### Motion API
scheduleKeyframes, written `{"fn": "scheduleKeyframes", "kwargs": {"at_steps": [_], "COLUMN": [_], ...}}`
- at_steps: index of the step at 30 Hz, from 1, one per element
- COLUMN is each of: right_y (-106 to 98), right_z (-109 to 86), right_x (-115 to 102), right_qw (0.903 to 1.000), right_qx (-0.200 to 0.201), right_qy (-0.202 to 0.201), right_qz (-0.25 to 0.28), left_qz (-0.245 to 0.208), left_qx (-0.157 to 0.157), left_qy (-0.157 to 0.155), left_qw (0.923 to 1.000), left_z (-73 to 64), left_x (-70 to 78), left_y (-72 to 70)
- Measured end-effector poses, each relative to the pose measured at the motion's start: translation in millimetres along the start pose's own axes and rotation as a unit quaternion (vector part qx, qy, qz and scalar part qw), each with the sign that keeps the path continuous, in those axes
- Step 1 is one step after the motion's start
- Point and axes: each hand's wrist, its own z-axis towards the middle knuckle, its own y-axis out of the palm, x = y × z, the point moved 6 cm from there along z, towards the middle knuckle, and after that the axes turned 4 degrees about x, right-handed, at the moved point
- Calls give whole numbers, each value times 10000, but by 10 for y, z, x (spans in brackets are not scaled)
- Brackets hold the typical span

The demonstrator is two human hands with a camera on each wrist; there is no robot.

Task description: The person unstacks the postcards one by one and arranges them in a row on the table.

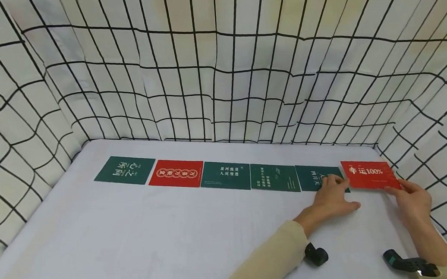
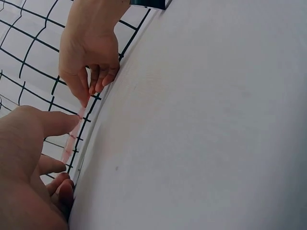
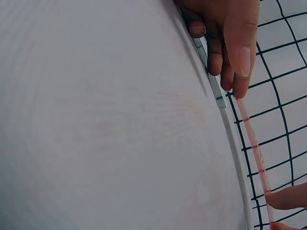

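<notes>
In the head view, my right hand (image 1: 414,199) pinches the lower right corner of a red card (image 1: 366,179) printed with white characters and "100%". The right wrist view shows that card (image 3: 255,143) nearly edge-on, held off the tabletop. My left hand (image 1: 330,197) reaches over a dark green card (image 1: 308,179), partly covering it. One left fingertip touches the red card's left edge, while the thumb sticks out apart from it. Left of these, a row holds a green card (image 1: 275,183), another green card (image 1: 226,180), a red card (image 1: 181,181) and a green card (image 1: 126,176).
A white-covered table (image 1: 156,239) carries the cards along its far side. Black netting (image 1: 210,67) over pale cloth rises at the back and both sides. Dark wrist devices sit at the left wrist (image 1: 316,255) and right wrist (image 1: 407,263).
</notes>
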Motion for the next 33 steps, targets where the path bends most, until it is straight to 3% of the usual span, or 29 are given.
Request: {"fn": "scheduleKeyframes", "kwargs": {"at_steps": [10, 17, 26, 33], "right_y": [39, 72, 130, 187], "right_z": [20, -16, -170, -248], "right_x": [18, -35, -193, -307], "right_qw": [9997, 9990, 9937, 9865], "right_qx": [-16, -95, 0, -177], "right_qy": [-8, -92, -820, -1310], "right_qz": [-256, -422, -771, -963], "left_qz": [692, 755, 853, 556], "left_qx": [-113, -104, -179, -233], "left_qy": [100, 28, -27, 341], "left_qw": [9975, 9971, 9962, 9976], "left_z": [36, 52, 19, -29], "left_x": [16, -20, -36, -37], "left_y": [27, 58, 36, -86]}}
